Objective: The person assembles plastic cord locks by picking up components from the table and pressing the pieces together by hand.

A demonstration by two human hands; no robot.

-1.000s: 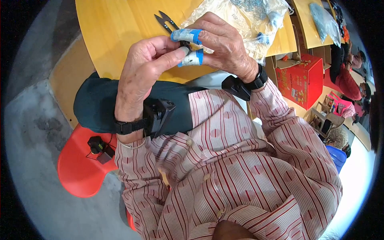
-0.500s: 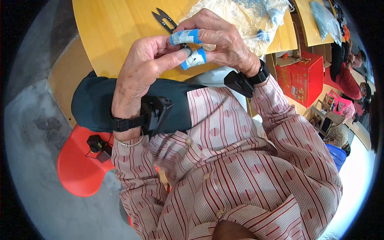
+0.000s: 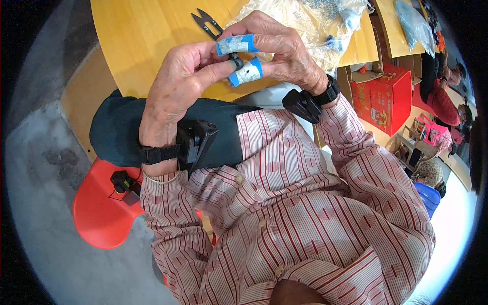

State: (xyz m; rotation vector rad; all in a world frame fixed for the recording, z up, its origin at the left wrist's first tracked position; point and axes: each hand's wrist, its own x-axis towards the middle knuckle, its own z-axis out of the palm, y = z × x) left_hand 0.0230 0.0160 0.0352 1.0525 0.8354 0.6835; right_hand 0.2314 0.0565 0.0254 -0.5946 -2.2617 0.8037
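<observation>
A black piece (image 3: 238, 62) is pinched in the left hand's (image 3: 175, 84) grip; the right hand's (image 3: 287, 53) cannot be told. Should the tape (image 3: 236, 45) slip, the piece could be dropped.

L hand (image 3: 178, 81), upper ctr of frame, closed in a pinch, L thumb (image 3: 216, 73) stretched right. R hand (image 3: 284, 48), immed. to its right, has taped R index finger (image 3: 241, 44) above taped R thumb (image 3: 247, 74), tips apart. L forearm (image 3: 170, 203) rises approx. vert.; R forearm (image 3: 351, 124) slants up-left.
</observation>
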